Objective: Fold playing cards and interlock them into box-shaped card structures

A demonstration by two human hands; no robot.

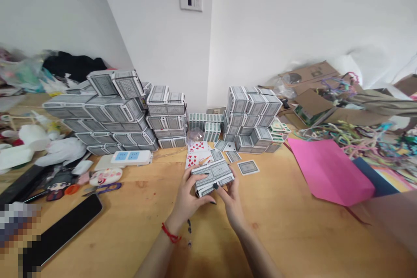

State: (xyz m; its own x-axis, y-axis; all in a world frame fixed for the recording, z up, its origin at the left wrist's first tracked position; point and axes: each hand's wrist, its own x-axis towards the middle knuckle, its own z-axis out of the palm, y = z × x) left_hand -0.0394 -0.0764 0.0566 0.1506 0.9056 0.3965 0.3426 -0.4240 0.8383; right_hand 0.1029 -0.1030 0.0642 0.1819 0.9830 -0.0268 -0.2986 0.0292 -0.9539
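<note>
A grey-patterned block of playing cards [213,173] is between my two hands above the wooden table. My left hand [189,193] grips its left side, fingers over the top and thumb along the near edge. On the right side, my right hand [230,193] holds the same block, its thumb at the near edge. Loose cards lie just beyond, some face up with red hearts [193,160], others face down like the single card [248,167] on the right. Stacks of similar card blocks stand behind, at the left [120,126] and at the right [252,113].
A white power strip [132,157], a purple cutter [107,187] and a black phone-like slab [65,230] lie at the left. Pink paper [332,171] covers the right side, near tangled cords [384,147] and an open cardboard box [314,106]. A wall rises behind.
</note>
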